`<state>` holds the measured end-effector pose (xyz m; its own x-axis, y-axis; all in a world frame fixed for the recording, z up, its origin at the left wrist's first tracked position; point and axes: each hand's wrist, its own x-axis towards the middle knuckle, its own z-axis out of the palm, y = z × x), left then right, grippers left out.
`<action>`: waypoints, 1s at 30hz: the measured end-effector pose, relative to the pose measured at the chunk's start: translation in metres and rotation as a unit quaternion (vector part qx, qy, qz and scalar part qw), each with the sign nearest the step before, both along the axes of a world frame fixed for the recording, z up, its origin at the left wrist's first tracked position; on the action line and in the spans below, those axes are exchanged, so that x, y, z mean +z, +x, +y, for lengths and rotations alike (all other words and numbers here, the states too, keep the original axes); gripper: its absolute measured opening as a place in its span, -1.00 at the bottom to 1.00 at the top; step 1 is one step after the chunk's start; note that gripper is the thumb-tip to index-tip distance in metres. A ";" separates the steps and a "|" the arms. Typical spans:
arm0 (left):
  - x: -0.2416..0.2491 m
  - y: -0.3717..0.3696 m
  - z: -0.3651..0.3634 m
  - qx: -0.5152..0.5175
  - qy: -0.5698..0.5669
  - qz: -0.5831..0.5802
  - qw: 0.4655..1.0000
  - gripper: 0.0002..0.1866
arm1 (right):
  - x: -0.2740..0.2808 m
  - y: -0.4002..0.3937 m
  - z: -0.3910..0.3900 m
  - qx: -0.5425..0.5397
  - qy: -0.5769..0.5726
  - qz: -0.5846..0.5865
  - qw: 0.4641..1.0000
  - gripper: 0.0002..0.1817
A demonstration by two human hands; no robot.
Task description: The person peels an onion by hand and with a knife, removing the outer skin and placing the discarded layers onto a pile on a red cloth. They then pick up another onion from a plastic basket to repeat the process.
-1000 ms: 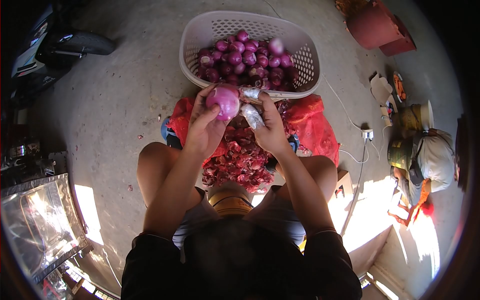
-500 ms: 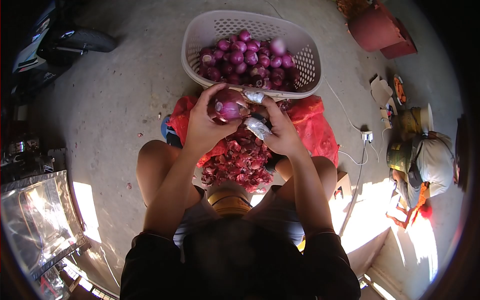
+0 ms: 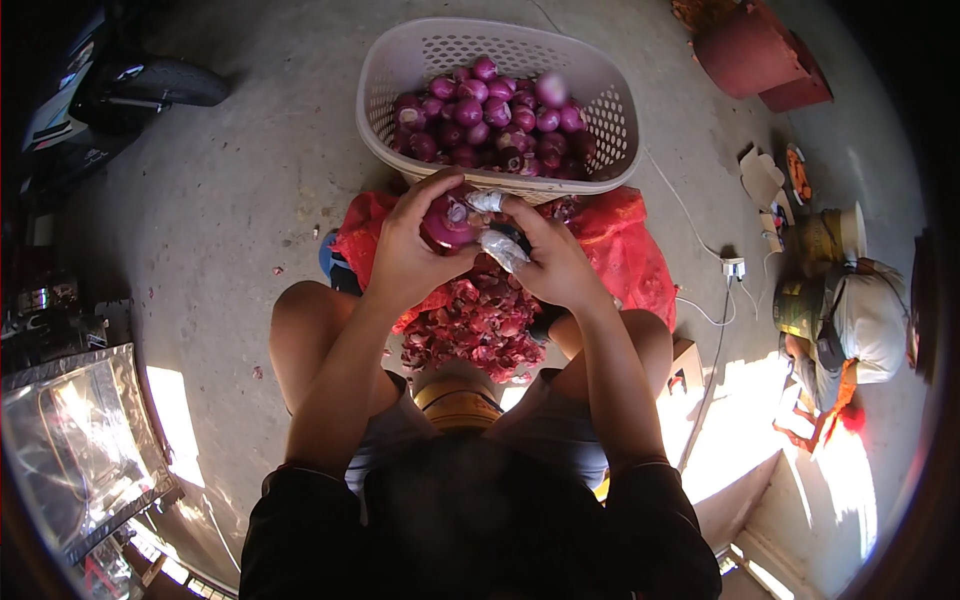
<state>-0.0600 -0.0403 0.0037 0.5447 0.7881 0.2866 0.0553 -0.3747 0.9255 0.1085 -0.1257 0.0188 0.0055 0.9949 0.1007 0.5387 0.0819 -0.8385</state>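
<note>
My left hand (image 3: 405,250) is wrapped around a red onion (image 3: 447,224), with the fingers over its far side and the thumb below. The onion's pale end faces my right hand (image 3: 555,258). Silvery wrapping covers the right index finger (image 3: 487,201) and the right thumb (image 3: 504,250), whose tips pinch at the onion's right side. Whether loose skin is between them is too small to tell. Beneath my hands, a heap of red onion skins (image 3: 470,325) lies between my legs. Just beyond, a pale plastic basket (image 3: 375,75) holds many purple onions (image 3: 485,115).
Red mesh sacking (image 3: 630,255) lies on the floor under the basket's near edge. A white cable with a plug block (image 3: 733,268) runs along the right. A motorbike wheel (image 3: 170,82) is at the upper left, red containers (image 3: 750,55) at the upper right.
The onion has turned in my left hand so that its pale end shows. My right fingertips have shifted left, closer onto it. The view has tilted slightly.
</note>
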 end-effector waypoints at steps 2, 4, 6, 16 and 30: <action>-0.001 0.000 -0.001 -0.003 0.000 -0.014 1.000 -0.31 | 0.000 -0.001 0.001 -0.014 -0.007 0.036 0.999 -0.48; 0.001 0.000 -0.001 0.001 -0.014 -0.013 1.000 -0.29 | -0.008 0.000 0.002 -0.034 -0.013 0.075 0.997 -0.49; 0.002 0.001 -0.001 -0.002 -0.044 -0.030 0.999 -0.28 | -0.016 0.002 0.003 -0.037 0.006 0.110 0.993 -0.50; -0.002 -0.001 -0.001 -0.013 -0.116 -0.085 0.990 -0.30 | -0.004 0.003 -0.002 -0.029 -0.047 0.167 0.984 -0.44; -0.003 0.004 -0.002 -0.054 -0.114 -0.200 0.972 -0.28 | -0.009 -0.008 0.007 -0.098 0.015 0.309 0.946 -0.63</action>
<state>-0.0558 -0.0426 0.0007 0.5080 0.8007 0.3176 -0.3548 -0.1415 0.9242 0.1004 -0.1187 0.0094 0.2560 0.9656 0.0458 -0.0458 0.0595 -0.9972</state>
